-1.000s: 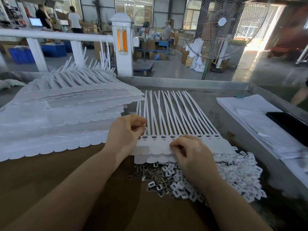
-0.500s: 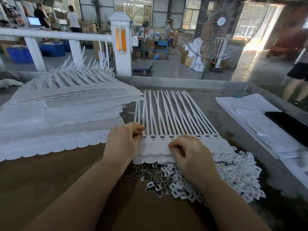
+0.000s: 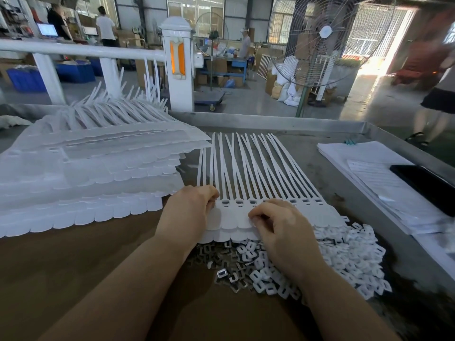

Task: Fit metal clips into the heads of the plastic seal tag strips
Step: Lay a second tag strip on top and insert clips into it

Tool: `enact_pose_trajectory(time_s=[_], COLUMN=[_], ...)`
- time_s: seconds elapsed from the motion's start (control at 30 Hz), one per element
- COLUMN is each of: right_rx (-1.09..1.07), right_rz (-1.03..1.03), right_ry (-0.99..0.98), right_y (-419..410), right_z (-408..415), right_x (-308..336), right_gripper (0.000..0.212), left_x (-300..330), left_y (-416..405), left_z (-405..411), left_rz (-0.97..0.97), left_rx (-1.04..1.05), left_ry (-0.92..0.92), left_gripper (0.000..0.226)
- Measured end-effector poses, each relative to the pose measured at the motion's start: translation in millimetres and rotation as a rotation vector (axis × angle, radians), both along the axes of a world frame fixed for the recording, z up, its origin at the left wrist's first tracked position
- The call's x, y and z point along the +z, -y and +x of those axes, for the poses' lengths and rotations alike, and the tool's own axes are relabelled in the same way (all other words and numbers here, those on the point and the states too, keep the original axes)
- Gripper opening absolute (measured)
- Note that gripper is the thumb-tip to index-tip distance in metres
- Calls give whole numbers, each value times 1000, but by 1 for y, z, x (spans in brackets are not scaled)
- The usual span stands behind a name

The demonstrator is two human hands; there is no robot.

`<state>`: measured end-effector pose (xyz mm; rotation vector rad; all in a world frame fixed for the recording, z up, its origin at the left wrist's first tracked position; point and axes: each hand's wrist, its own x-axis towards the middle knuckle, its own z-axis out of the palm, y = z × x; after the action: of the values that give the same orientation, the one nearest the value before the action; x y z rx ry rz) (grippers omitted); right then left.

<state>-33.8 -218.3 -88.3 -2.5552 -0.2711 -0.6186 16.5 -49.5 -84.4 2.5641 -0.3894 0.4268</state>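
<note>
A flat sheet of white seal tag strips (image 3: 248, 168) lies in front of me, its row of heads (image 3: 238, 202) nearest my hands. My left hand (image 3: 189, 212) has curled fingers at the leftmost heads, pinching something small that its fingers hide, probably a metal clip. My right hand (image 3: 283, 232) rests with curled fingers on the tags' flat ends, thumb and fingertips holding the sheet down. Loose metal clips (image 3: 227, 269) lie in a pile just below the sheet, between my wrists.
A tall stack of strip sheets (image 3: 86, 173) fills the left side. White plastic pieces (image 3: 344, 262) are heaped at the right of the clips. Papers (image 3: 374, 175) and a black phone (image 3: 428, 185) lie at the far right. The metal table rim (image 3: 270, 119) runs behind.
My left hand has come down from slightly above the strips onto the leftmost heads. The right hand has stayed on the tags. A person has walked into view at the far right.
</note>
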Motion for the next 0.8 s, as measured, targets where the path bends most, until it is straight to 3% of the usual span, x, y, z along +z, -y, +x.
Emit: enact_pose_trajectory(time_s=[0.5, 0.7, 0.8], right_rx=[6, 5, 11], right_rz=[0, -1, 4], right_ry=[4, 8, 0], right_y=[0, 0, -1], right_z=[-1, -1, -1], right_x=[0, 0, 1], right_gripper=[10, 10, 10], left_x=[-3, -2, -4], left_y=[-1, 0, -2], left_z=[-3, -4, -4], left_rz=[46, 168, 53], left_rx=[28, 60, 54], left_ry=[-5, 20, -1], left_gripper=[29, 37, 31])
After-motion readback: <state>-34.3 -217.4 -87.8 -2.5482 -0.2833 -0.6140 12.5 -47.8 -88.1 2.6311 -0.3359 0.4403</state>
